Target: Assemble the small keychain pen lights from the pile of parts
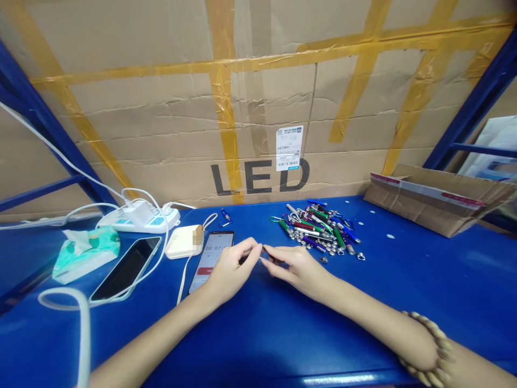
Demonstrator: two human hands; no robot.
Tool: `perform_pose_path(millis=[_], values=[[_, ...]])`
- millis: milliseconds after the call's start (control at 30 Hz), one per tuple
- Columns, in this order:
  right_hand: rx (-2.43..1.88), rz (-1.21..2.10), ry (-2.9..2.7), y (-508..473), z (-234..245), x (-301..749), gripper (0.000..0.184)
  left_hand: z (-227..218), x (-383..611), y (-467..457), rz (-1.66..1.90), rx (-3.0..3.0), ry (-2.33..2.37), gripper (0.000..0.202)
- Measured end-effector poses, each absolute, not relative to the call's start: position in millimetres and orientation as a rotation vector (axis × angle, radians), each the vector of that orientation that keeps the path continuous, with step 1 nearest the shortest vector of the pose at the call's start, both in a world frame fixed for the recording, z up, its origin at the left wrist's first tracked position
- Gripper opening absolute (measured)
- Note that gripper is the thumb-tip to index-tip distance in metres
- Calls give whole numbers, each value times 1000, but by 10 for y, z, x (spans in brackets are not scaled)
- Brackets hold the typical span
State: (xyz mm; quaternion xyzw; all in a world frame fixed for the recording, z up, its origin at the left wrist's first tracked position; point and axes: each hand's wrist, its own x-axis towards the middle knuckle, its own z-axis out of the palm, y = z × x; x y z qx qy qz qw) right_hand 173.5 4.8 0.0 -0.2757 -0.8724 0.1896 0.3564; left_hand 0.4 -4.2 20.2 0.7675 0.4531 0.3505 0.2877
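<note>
Mid-frame, the left hand (236, 267) and right hand (298, 269) pinch a small part (262, 258) between them — mostly hidden, likely steadied from both sides. Torches (304, 226) lie heaped right of centre, seemingly for easy reach.

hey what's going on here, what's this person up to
Someone is working bare-handed at a blue table. The left hand and right hand meet at the fingertips and seem to pinch a small piece, mostly hidden, so I can't tell what it is. Beyond the right hand lies a loose pile of colourful metal tubes. A lit phone showing a time readout lies partly hidden by the left hand.
</note>
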Motion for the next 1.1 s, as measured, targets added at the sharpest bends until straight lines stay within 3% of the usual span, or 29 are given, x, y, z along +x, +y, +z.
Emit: perform_pose_path(millis=[100,267,500,1100], values=[[-710,413,-2328,55,10,1739,28,223,13,-54,943,2083,1214,29],[-730,582,-2354,2,51,1729,30,229,11,-57,886,2122,1168,26],[-765,638,-2330,-71,63,1691,15,241,-47,-26,770,2227,1101,31],[-761,655,-2236,-23,-10,1710,17,247,-40,-68,778,2254,1150,29]])
